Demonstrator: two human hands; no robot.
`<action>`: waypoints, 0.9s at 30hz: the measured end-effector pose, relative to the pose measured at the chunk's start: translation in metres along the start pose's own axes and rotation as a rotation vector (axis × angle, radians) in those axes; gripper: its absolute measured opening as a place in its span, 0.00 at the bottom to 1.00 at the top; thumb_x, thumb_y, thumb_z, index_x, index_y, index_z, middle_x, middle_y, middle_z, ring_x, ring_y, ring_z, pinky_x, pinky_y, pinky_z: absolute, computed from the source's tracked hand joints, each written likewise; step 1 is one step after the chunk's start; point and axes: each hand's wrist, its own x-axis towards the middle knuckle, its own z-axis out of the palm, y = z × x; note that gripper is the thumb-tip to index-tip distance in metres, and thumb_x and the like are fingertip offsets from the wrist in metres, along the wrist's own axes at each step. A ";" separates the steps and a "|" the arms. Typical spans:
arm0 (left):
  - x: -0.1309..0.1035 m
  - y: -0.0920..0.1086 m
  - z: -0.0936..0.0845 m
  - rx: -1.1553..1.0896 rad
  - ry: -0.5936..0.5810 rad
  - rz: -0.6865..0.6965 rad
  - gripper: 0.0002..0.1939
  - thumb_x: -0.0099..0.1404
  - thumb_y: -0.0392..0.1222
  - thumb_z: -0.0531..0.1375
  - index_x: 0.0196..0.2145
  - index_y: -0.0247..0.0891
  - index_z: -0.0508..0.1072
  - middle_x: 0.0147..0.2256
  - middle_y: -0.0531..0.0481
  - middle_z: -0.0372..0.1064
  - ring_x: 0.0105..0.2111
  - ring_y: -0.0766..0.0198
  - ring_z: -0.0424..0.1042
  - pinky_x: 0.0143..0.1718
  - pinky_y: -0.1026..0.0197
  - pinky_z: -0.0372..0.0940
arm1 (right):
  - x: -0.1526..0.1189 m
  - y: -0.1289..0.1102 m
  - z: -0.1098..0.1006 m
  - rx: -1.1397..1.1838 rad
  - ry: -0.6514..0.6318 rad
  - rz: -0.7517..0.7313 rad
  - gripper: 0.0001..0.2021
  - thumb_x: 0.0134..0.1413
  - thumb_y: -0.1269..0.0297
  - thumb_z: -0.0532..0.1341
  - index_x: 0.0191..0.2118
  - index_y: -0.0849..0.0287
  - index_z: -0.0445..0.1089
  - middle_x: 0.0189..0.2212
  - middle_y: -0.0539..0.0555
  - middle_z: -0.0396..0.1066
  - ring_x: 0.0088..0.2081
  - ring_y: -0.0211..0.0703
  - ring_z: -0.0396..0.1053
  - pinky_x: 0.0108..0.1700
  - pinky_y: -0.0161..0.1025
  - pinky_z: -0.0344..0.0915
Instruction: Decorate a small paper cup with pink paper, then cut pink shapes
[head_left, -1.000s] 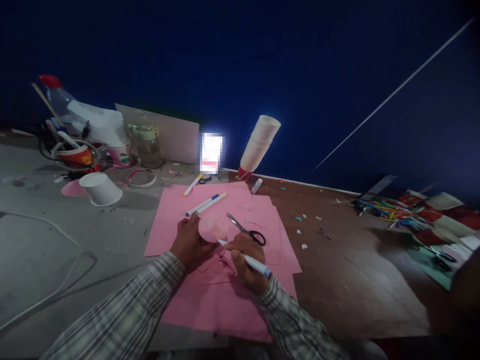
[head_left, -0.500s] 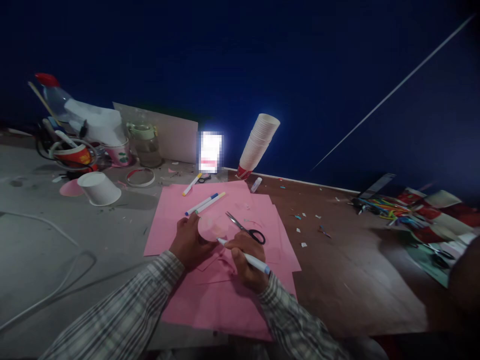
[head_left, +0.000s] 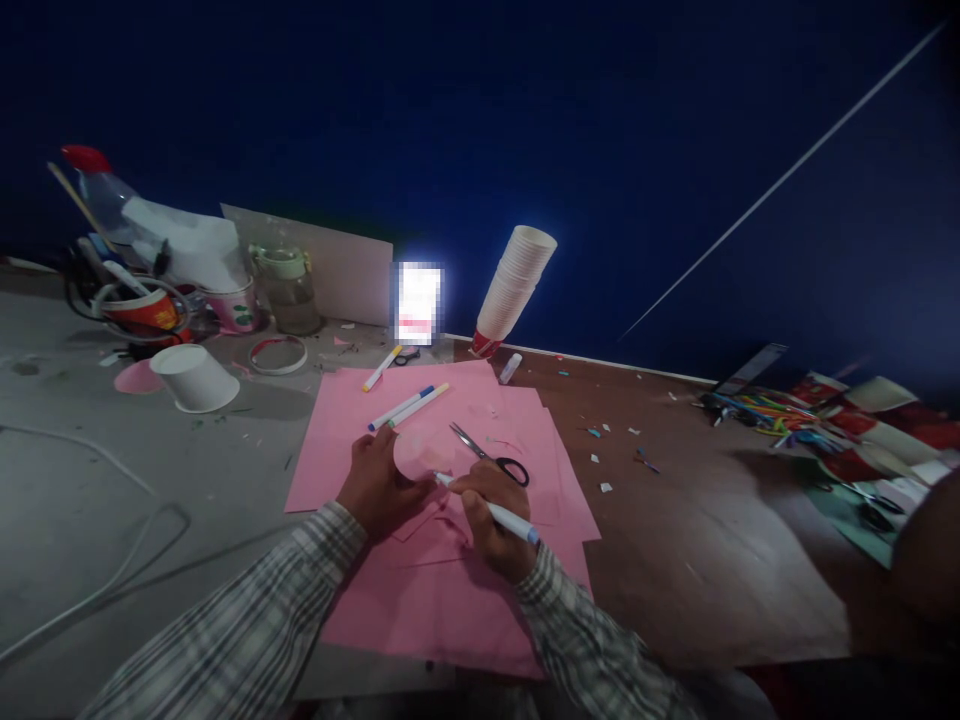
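Observation:
My left hand [head_left: 381,487] is curled around the edge of a pale pink paper piece [head_left: 421,452], thumb and fingers holding it; part of that piece is hidden by the hand. In my right hand [head_left: 495,515] is a white marker with a light blue end [head_left: 516,524], gripped like a pen. Its tip is close to my left thumb, at the paper piece. Under both hands lie overlapping pink paper sheets [head_left: 450,630]. Black-handled scissors [head_left: 491,460] rest just beyond my right hand. Two markers [head_left: 411,407] lie side by side past my left fingers.
Another marker [head_left: 382,368] lies at the sheets' far edge. A tall leaning stack of paper cups [head_left: 514,285] stands behind. At left are a white cup [head_left: 195,380] and a glass jar [head_left: 286,290]. Paper scraps dot the brown tabletop [head_left: 675,560]; craft supplies [head_left: 772,410] sit at right.
The view has shifted very slightly. Both hands keep nearly the same pose, with the marker still at the paper piece.

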 end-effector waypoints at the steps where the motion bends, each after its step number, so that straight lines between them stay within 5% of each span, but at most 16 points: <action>1: 0.000 0.000 0.000 -0.001 0.006 0.003 0.16 0.54 0.44 0.63 0.42 0.40 0.70 0.40 0.46 0.69 0.44 0.50 0.69 0.52 0.45 0.57 | 0.000 0.000 0.000 0.005 0.022 -0.004 0.13 0.65 0.66 0.52 0.36 0.56 0.74 0.25 0.53 0.74 0.25 0.42 0.68 0.30 0.42 0.64; 27: 0.001 0.003 -0.002 0.014 -0.006 0.000 0.17 0.52 0.44 0.64 0.41 0.40 0.71 0.39 0.46 0.70 0.44 0.50 0.70 0.52 0.45 0.58 | 0.000 0.003 0.001 0.017 0.030 -0.036 0.12 0.65 0.66 0.52 0.35 0.57 0.73 0.25 0.52 0.74 0.25 0.41 0.69 0.31 0.42 0.65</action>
